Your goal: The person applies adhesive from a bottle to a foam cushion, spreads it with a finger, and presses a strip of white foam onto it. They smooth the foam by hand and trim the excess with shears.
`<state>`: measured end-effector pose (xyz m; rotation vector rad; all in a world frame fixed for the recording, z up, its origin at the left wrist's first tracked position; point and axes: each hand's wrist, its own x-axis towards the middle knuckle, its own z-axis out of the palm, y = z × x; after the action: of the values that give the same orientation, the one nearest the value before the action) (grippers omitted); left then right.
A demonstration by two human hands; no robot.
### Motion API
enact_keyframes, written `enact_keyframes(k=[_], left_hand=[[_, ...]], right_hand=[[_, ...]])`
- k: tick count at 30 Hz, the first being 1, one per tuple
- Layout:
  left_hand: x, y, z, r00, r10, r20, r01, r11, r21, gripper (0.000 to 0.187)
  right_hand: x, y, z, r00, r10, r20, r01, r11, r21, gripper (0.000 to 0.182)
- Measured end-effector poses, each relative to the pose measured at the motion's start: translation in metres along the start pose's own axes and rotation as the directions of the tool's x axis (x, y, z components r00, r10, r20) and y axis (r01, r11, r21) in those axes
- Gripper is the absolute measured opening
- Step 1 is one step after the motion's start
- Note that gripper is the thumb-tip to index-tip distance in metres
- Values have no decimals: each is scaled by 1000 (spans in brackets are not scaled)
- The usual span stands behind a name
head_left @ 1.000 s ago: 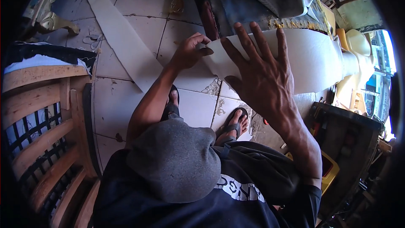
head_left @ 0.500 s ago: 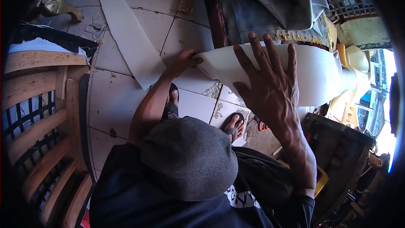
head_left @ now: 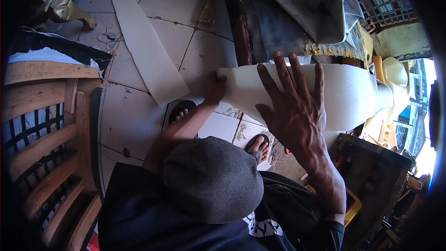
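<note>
A broad white sheet, which looks like foam padding (head_left: 346, 97), stretches sideways in front of me. At its left end my left hand (head_left: 214, 87) is closed on the edge, with the fingers partly in shadow. My right hand (head_left: 297, 104) lies over the middle of the sheet, palm down, its fingers spread wide. How firmly the right palm presses is not visible. The sheet's right end reaches toward pale curved pieces by the bright opening. On the tiles to the left rests a long white strip (head_left: 146, 42) of similar material.
A slatted wooden frame (head_left: 44, 139) stands at the left. Ahead is a worn dark upholstered piece (head_left: 278, 28) with grey fabric (head_left: 316, 4) on top. A dark box-like piece (head_left: 371, 172) stands at the right. My sandalled feet are on the tiled floor (head_left: 123, 125).
My left hand has come slightly toward me and right, and the sheet's left end now lies straighter. My right hand stays spread over the sheet. The view has shifted a little.
</note>
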<state>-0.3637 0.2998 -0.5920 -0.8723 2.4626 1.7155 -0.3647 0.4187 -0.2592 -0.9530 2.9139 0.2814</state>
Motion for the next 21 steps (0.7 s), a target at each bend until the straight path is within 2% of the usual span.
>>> enact_keyframes(k=[2, 5, 8, 14, 21], left_hand=[[-10, 4, 30, 994, -8, -107, -5, 993, -117, 23], [-26, 19, 54, 982, -86, -167, 62, 988, -144, 21], [-26, 9, 72, 991, -67, -113, 48, 985, -165, 16], [-26, 10, 83, 983, -123, -139, 77, 953, -295, 13], [-30, 15, 80, 987, -126, -96, 103, 972, -213, 16]], right_hand=[[-2, 0, 1, 1000, -10, -4, 10, 1000, -1, 76], [-1, 0, 0, 1000, -14, -15, 13, 1000, -5, 74], [-2, -1, 1, 1000, -16, -8, 16, 1000, -6, 71], [-4, -5, 3, 999, -51, -4, 51, 999, 2, 65], [-6, -3, 3, 998, -64, -27, 64, 998, 4, 64]])
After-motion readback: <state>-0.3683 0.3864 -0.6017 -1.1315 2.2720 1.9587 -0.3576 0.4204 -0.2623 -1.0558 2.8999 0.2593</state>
